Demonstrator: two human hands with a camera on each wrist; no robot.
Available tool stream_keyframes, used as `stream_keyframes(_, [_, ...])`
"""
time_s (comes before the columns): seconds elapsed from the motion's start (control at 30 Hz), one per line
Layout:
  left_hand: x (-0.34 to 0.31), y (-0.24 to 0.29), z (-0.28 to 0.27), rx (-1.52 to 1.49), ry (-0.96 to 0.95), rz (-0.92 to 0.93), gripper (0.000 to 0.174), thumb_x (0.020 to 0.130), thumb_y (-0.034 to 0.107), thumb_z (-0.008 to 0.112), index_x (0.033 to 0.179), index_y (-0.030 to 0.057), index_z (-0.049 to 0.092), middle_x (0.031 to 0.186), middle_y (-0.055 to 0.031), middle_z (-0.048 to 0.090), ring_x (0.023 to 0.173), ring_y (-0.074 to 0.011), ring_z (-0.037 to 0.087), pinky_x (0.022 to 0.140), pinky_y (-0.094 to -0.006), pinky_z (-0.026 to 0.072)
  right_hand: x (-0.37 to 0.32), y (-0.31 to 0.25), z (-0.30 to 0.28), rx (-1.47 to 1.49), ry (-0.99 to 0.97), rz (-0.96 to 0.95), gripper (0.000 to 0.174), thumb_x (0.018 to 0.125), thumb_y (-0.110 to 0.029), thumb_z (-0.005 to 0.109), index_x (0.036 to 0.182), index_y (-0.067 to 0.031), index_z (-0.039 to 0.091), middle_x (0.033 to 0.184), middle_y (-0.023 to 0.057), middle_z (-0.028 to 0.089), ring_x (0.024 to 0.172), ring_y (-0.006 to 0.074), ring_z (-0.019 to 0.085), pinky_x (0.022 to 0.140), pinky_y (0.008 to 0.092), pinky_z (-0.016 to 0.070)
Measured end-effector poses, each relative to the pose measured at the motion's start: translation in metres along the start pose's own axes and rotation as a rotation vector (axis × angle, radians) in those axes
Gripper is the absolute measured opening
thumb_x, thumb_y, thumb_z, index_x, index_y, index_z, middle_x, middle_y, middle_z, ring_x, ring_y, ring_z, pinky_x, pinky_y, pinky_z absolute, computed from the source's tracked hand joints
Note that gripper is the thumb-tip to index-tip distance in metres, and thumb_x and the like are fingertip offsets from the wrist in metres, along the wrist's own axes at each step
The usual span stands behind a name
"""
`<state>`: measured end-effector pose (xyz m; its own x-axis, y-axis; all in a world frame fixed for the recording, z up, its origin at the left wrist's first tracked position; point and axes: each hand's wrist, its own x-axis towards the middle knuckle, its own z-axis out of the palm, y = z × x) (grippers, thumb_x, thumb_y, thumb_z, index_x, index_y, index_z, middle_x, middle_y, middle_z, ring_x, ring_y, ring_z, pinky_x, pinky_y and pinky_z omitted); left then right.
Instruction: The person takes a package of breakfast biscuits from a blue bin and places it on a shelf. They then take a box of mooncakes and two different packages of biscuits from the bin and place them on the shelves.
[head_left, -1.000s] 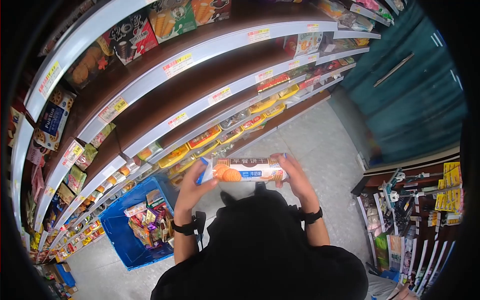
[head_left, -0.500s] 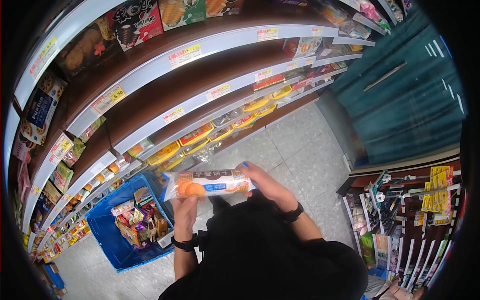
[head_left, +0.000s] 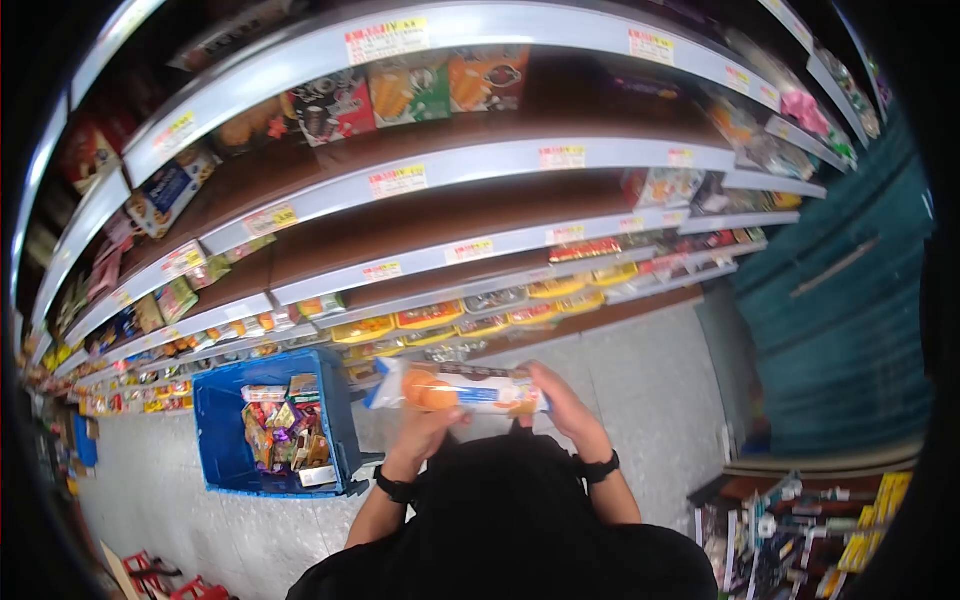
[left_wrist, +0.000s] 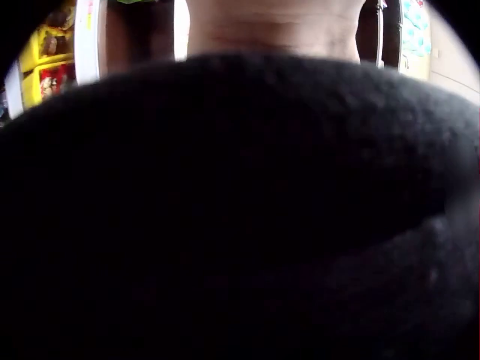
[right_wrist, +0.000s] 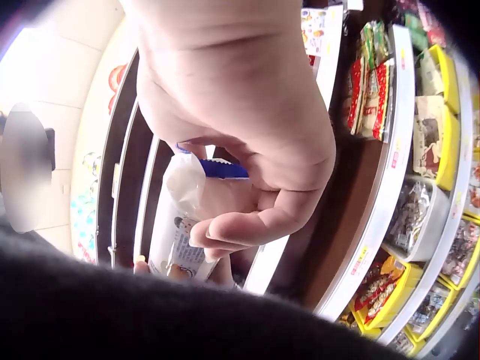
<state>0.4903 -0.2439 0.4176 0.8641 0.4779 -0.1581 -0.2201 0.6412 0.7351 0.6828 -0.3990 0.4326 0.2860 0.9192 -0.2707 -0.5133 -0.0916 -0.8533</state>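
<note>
In the head view a long pack of biscuits (head_left: 480, 392), white with blue ends and biscuits pictured on it, is held level in front of the body. My left hand (head_left: 425, 436) grips its left part, the thumb lying on the near side. At the other end, my right hand (head_left: 562, 402) holds the pack with bent fingers. The right wrist view shows this right hand (right_wrist: 247, 127) close up, fingers curled about the crimped blue end of the pack (right_wrist: 180, 217). Dark cloth fills most of the left wrist view and hides the left hand's fingers.
A blue crate (head_left: 215, 440) with several packaged snacks stands on the floor at the left. Long curved shelves (head_left: 480, 250) with price labels and snack boxes run across ahead. A dark green curtain (head_left: 840, 330) hangs at the right, above a rack of goods (head_left: 790, 540).
Both hands keep hold of the biscuit pack, which swung left toward the crate, then back toward the middle. The head view has turned, bringing red objects into sight at lower left.
</note>
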Motion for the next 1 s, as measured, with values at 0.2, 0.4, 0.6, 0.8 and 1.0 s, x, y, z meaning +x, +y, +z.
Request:
stream_keyframes(0.2, [0.023, -0.019, 0.051, 0.287, -0.039, -0.128, 0.039, 0.082, 0.008, 0.076, 0.115, 0.0028, 0.057, 0.103, -0.0056, 0.064, 0.092, -0.0147, 0.062, 0.085, -0.0290, 0.0510, -0.020, -0.015, -0.061, 0.116, 0.021, -0.042, 0.044, 0.103, -0.040, 0.041, 0.124, -0.0025, 0.050, 0.107, 0.0126, 0.065, 0.083, 0.0191, 0.066, 0.060, 0.0321, 0.0540])
stream_keyframes(0.4, [0.024, -0.059, 0.088, 0.267, 0.041, -0.014, 0.037, 0.079, 0.001, 0.075, 0.113, -0.0014, 0.061, 0.104, -0.0100, 0.067, 0.095, -0.0197, 0.066, 0.085, -0.0339, 0.0551, -0.035, -0.029, -0.096, 0.096, -0.015, -0.012, 0.042, 0.103, -0.037, 0.041, 0.125, -0.0014, 0.047, 0.111, 0.0121, 0.062, 0.079, 0.0180, 0.066, 0.060, 0.0307, 0.0552])
stream_keyframes(0.6, [0.001, -0.079, 0.093, 0.229, 0.211, 0.016, 0.048, 0.077, 0.002, 0.077, 0.120, -0.0008, 0.056, 0.108, -0.0086, 0.066, 0.097, -0.0193, 0.065, 0.085, -0.0336, 0.0548, -0.037, -0.020, -0.108, 0.080, -0.217, 0.145, 0.044, 0.101, -0.035, 0.050, 0.129, -0.0021, 0.044, 0.106, 0.0112, 0.063, 0.077, 0.0184, 0.065, 0.067, 0.0295, 0.0531])
stream_keyframes(0.8, [-0.022, -0.068, 0.074, 0.309, 0.276, -0.069, 0.051, 0.074, 0.005, 0.080, 0.120, 0.0006, 0.057, 0.110, -0.0077, 0.065, 0.099, -0.0169, 0.064, 0.087, -0.0315, 0.0533, -0.034, -0.013, -0.094, 0.034, -0.345, 0.143, 0.046, 0.096, -0.028, 0.058, 0.131, -0.0019, 0.043, 0.112, 0.0109, 0.061, 0.086, 0.0167, 0.062, 0.073, 0.0300, 0.0515])
stream_keyframes(1.0, [-0.022, -0.033, 0.075, 0.209, 0.083, -0.034, 0.048, 0.075, 0.007, 0.081, 0.117, -0.0002, 0.059, 0.106, -0.0081, 0.066, 0.094, -0.0169, 0.065, 0.082, -0.0311, 0.0540, -0.042, -0.018, -0.064, 0.051, -0.197, 0.073, 0.059, 0.088, -0.033, 0.066, 0.132, -0.0003, 0.044, 0.114, 0.0133, 0.061, 0.094, 0.0211, 0.061, 0.071, 0.0338, 0.0514])
